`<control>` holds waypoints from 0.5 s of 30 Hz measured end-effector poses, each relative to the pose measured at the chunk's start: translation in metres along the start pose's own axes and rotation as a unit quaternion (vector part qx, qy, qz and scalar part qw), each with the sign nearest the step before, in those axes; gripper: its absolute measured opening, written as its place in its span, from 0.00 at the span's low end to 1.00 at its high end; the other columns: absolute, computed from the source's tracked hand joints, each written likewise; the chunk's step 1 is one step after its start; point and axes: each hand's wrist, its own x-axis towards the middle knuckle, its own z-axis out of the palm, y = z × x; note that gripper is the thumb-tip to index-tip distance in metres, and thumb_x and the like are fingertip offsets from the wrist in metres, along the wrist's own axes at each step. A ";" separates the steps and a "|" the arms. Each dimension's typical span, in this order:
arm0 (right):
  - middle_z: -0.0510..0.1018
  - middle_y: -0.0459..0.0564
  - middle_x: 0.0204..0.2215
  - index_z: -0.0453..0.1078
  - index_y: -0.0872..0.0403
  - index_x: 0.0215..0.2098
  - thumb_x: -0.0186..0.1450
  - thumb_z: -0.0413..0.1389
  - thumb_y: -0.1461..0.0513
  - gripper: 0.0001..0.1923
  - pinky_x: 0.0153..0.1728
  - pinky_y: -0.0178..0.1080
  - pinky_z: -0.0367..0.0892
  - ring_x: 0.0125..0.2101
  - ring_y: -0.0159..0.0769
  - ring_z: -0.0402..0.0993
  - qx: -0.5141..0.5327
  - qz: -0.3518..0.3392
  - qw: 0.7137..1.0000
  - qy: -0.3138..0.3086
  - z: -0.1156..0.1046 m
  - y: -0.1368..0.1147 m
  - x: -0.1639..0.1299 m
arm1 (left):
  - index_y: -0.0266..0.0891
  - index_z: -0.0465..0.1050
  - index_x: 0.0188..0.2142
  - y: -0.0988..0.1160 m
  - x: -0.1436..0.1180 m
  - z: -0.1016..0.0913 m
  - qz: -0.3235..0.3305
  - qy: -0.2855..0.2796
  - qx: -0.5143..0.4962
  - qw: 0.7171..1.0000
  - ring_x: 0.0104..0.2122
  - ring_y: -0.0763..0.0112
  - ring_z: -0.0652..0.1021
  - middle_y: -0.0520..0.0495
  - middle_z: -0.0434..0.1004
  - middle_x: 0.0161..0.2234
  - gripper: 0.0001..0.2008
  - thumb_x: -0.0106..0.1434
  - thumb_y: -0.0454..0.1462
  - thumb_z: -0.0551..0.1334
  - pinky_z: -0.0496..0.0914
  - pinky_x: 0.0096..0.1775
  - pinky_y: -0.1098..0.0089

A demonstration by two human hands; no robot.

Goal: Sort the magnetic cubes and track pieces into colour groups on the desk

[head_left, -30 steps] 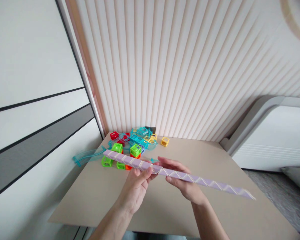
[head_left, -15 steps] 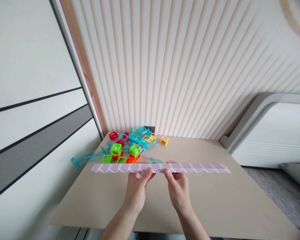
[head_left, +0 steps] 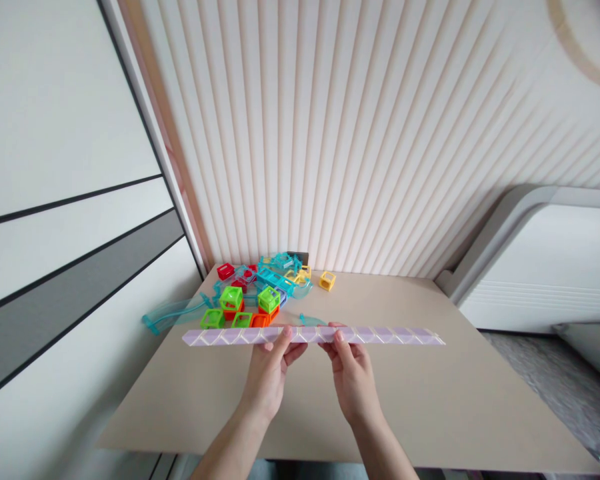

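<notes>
Above the tabletop (head_left: 430, 400), both hands are pinching a straight lilac twist-snake puzzle (head_left: 313, 335) near its middle, left hand (head_left: 270, 373) beside right hand (head_left: 353, 377), keeping it level; coloured plastic cubes (head_left: 260, 293) are lying heaped behind.

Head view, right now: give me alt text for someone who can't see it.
Two bare hands, left hand and right hand, hold a long, straight purple twist-puzzle strip level above a beige table, gripping near its middle. Behind it, by the ribbed wall, lies a pile of coloured plastic cubes and clear teal track pieces.
</notes>
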 end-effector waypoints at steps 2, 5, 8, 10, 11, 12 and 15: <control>0.82 0.49 0.36 0.78 0.51 0.37 0.59 0.67 0.51 0.14 0.43 0.43 0.75 0.37 0.38 0.78 0.009 0.015 1.000 0.017 -0.002 0.000 -0.001 | 0.35 0.76 0.39 -0.001 0.000 -0.002 -0.012 -0.013 -0.008 1.000 0.41 0.61 0.82 0.41 0.83 0.40 0.19 0.55 0.45 0.73 0.77 0.45 0.63; 0.82 0.48 0.34 0.79 0.52 0.37 0.59 0.67 0.51 0.15 0.41 0.42 0.75 0.35 0.37 0.78 0.007 0.020 0.999 0.024 -0.007 -0.001 -0.001 | 0.34 0.76 0.42 -0.001 0.000 -0.008 -0.031 -0.024 -0.026 0.999 0.43 0.60 0.82 0.38 0.83 0.41 0.21 0.59 0.49 0.70 0.76 0.48 0.61; 0.82 0.49 0.32 0.80 0.53 0.37 0.59 0.67 0.51 0.16 0.38 0.40 0.75 0.33 0.37 0.77 -0.018 0.012 1.000 0.001 -0.011 -0.003 -0.001 | 0.34 0.77 0.41 0.001 0.000 -0.014 -0.036 -0.007 -0.029 0.999 0.41 0.60 0.83 0.38 0.83 0.39 0.22 0.58 0.50 0.71 0.77 0.48 0.59; 0.82 0.49 0.31 0.80 0.54 0.37 0.60 0.66 0.50 0.16 0.37 0.39 0.74 0.32 0.36 0.77 -0.032 0.014 0.999 -0.017 -0.012 -0.005 -0.001 | 0.34 0.78 0.40 0.003 -0.001 -0.018 -0.046 -0.005 -0.026 0.999 0.40 0.59 0.83 0.38 0.83 0.38 0.21 0.56 0.49 0.72 0.77 0.47 0.58; 0.82 0.49 0.31 0.80 0.54 0.37 0.59 0.67 0.50 0.17 0.37 0.38 0.74 0.31 0.36 0.77 -0.032 0.017 0.999 -0.014 -0.013 -0.006 -0.001 | 0.34 0.78 0.40 0.005 -0.001 -0.020 -0.048 -0.009 -0.027 0.998 0.40 0.59 0.83 0.38 0.83 0.39 0.21 0.57 0.49 0.72 0.77 0.48 0.58; 0.82 0.49 0.30 0.79 0.55 0.37 0.58 0.67 0.49 0.18 0.37 0.38 0.74 0.30 0.35 0.77 -0.029 0.022 0.999 -0.001 -0.014 -0.007 0.000 | 0.35 0.78 0.40 0.007 -0.001 -0.023 -0.044 -0.012 -0.029 0.999 0.42 0.59 0.83 0.38 0.83 0.40 0.21 0.57 0.50 0.71 0.77 0.48 0.58; 0.82 0.51 0.28 0.79 0.56 0.36 0.56 0.68 0.46 0.22 0.36 0.40 0.75 0.28 0.36 0.78 -0.040 0.053 0.997 0.029 -0.021 -0.011 0.001 | 0.36 0.77 0.42 0.013 -0.002 -0.034 -0.019 0.001 -0.036 0.999 0.45 0.57 0.82 0.39 0.82 0.43 0.22 0.56 0.49 0.71 0.78 0.46 0.60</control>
